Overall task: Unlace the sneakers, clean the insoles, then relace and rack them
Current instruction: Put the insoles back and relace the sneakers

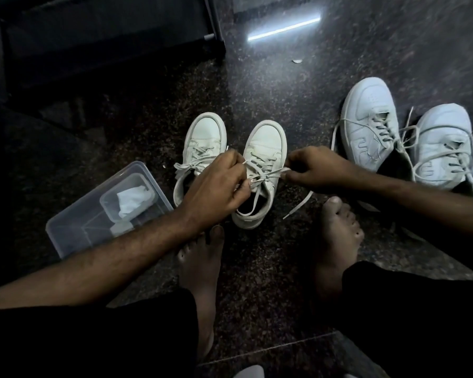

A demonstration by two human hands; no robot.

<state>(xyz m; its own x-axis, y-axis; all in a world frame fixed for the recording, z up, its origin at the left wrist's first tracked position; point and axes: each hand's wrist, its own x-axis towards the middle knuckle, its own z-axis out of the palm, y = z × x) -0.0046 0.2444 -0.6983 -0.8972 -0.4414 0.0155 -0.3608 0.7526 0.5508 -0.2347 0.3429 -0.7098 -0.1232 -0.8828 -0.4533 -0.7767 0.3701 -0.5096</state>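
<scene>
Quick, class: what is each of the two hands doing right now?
Left hand: pinches the lace of the nearer sneaker.
Right hand: pinches the same lace's other end.

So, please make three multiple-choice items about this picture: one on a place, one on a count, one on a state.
1. Where does the clear plastic box lie?
A. left of the smaller pair of white sneakers
B. between the two pairs
C. on the dark rack

2. How many white sneakers are on the floor?
A. two
B. three
C. four

3. What are the two hands doing?
A. resting open on the floor
B. each pinching the white lace of one sneaker
C. lifting a sneaker

Answers:
1. A: the box sits on the dark speckled floor, left of the smaller pair.
2. C: two smaller sneakers in the middle, two larger ones at the right.
3. B: the left hand and the right hand hold the lace of the nearer middle sneaker with curled fingers.
</scene>
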